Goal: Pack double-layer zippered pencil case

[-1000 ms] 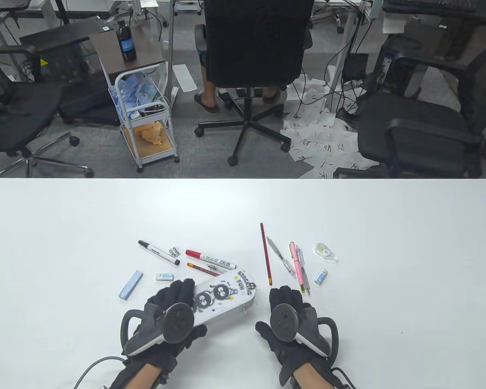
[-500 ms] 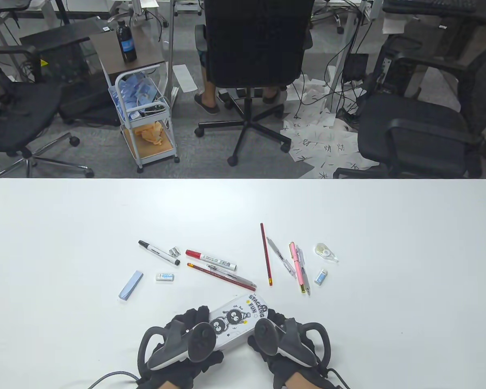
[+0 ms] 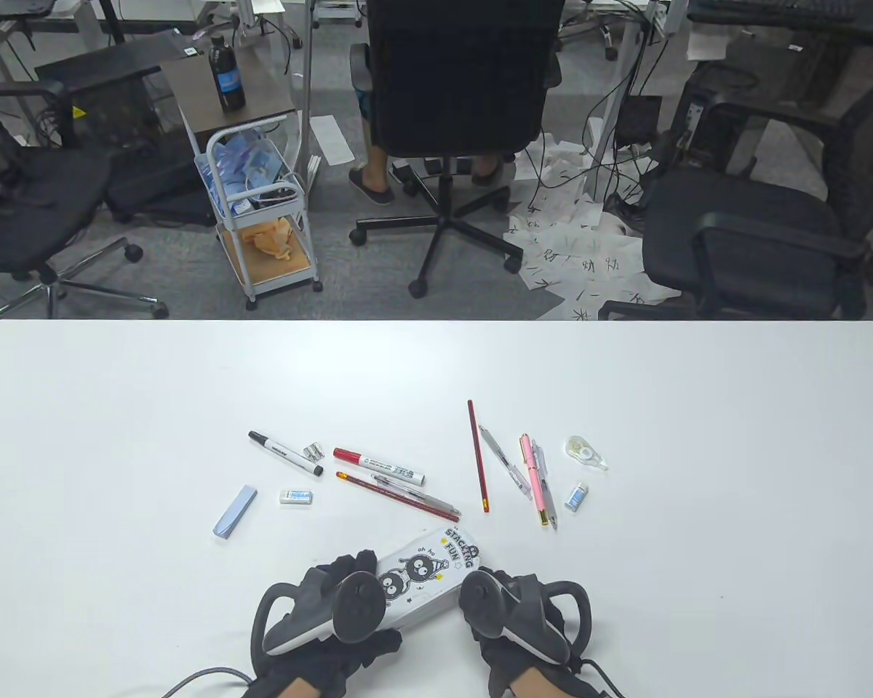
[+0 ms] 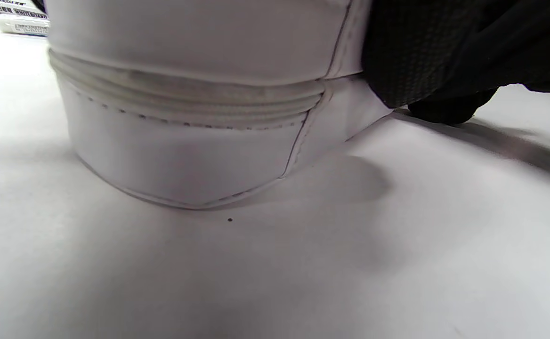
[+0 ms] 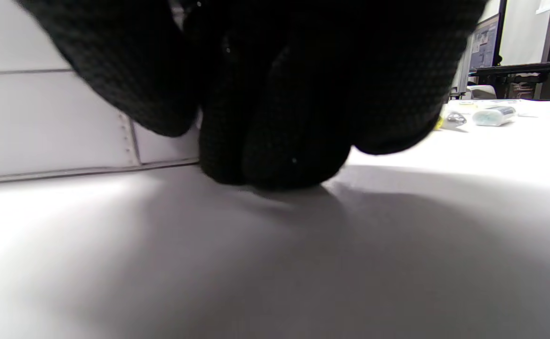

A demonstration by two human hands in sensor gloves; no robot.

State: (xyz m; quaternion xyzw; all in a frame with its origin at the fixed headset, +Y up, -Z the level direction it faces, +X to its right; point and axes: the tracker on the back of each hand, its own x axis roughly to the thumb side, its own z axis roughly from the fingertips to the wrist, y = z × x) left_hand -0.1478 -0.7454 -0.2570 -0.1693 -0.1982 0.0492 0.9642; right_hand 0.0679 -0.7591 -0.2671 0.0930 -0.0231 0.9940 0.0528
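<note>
Resting: white cartoon-printed zippered pencil case [image 3: 425, 578] on white table [image 3: 698, 436]
Left hand [image 3: 335, 618]: grips case end; left wrist view shows closed zipper seam
Right hand [image 3: 513, 618]: fingers [image 5: 275, 141] bunched against case side; clamping unclear

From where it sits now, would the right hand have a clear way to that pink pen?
Probably yes. The right hand rests at the pencil case, and the pink pen lies beyond it on open table, nothing covering it.

Behind the white table [image 3: 116, 407] stands a black office chair [image 3: 455, 94] — someone's feet [image 3: 371, 182] show under it. Left of the chair, a white cart [image 3: 262, 218] and a dark bottle [image 3: 227, 73]; right of it, scattered papers [image 3: 575, 247] — and another chair [image 3: 756, 218].
</note>
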